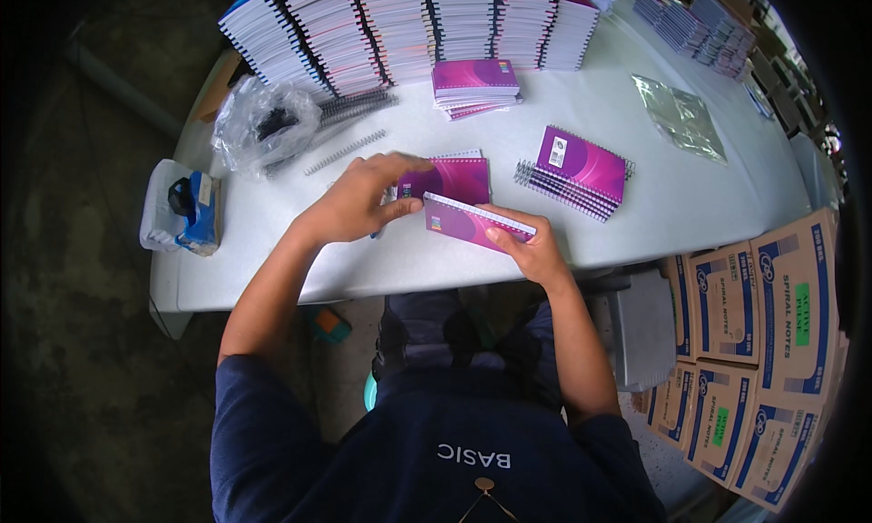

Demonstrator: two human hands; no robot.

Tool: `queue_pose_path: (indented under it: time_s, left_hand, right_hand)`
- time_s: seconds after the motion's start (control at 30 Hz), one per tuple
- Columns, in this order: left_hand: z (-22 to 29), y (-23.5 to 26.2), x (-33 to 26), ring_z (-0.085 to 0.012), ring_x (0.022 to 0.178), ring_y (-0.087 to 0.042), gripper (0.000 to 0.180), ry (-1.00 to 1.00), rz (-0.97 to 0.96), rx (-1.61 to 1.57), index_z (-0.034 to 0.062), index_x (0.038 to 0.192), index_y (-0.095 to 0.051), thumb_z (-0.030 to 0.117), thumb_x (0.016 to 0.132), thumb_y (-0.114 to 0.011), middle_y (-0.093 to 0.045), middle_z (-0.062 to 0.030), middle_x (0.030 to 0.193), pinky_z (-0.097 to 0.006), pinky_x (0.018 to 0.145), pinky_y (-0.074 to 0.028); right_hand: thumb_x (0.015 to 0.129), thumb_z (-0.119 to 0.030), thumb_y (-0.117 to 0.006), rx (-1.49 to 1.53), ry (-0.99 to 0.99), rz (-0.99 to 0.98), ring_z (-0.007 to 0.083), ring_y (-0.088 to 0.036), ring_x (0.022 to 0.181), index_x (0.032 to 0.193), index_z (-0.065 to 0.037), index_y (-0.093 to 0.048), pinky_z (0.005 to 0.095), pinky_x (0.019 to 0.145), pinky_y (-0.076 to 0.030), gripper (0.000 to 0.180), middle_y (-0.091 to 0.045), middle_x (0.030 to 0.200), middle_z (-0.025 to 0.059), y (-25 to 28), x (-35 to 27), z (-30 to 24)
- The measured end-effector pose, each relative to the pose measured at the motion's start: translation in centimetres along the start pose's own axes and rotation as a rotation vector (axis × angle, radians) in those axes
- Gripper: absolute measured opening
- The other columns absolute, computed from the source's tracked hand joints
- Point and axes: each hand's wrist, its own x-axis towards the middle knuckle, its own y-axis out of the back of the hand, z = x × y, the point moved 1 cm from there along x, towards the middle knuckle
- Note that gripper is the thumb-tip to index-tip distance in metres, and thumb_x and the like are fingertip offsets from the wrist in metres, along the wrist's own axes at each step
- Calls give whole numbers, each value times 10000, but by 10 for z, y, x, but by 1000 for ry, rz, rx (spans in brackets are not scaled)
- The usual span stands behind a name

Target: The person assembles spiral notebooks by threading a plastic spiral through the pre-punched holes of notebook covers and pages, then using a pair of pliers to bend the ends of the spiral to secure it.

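Note:
My right hand [533,249] grips a small purple notepad [463,225] by its right end, thumb on the cover. Its white page edge is turned upward, and a row of small punched holes runs just below that edge. My left hand [356,199] is open, thumb and fingers apart, with its thumb tip at the pad's left end. Those fingers reach over a second purple pad [463,173] that lies on the table behind the held one. Whether they touch that pad I cannot tell.
On the white table [272,273] are a loose wire coil [345,152], a plastic bag [263,123], a purple pad stack [474,84], spiral-bound notebooks [581,171] and a clear wrapper [679,116]. Tall book stacks [391,33] stand behind; cartons [727,323] sit at right, a blue-white container [182,207] at left.

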Motion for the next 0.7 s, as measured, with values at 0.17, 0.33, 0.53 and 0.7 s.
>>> queue_pose_path:
  time_s: [0.17,0.33,0.53,0.7]
  left_hand:
    - [34,7,10,-223,935,-564,297,50,-191,402,92,1020,-621,205,765,-726,-622,-61,961,-349,840,-361]
    - [32,-4,-1,-245,985,-543,330,-107,-60,614,76,980,-599,227,726,-745,-598,-69,945,-387,876,-357]
    - [36,-44,-30,-365,1169,-474,668,-84,325,865,62,1225,-524,533,764,-629,-510,-175,1281,-501,982,-303]
    - [-2,-96,-96,-508,1278,-307,989,-163,277,899,-59,1334,-397,756,775,-406,-302,-322,1413,-726,965,-87]
  right_hand:
    - [891,-85,-603,-89,-21,-11,114,-600,919,1139,18,-625,248,845,-462,270,-685,1031,105,-5,-5,5]
    - [860,-15,-614,-244,160,28,169,-649,854,1143,-27,-636,262,765,-491,284,-687,1017,140,-15,-12,7]
    - [825,36,-622,-347,363,154,264,-676,875,1132,-35,-639,313,758,-521,315,-678,1021,156,-35,-22,6]
    - [804,44,-629,-355,376,169,280,-677,892,1107,-25,-645,337,751,-532,311,-674,1024,155,-52,-28,9]
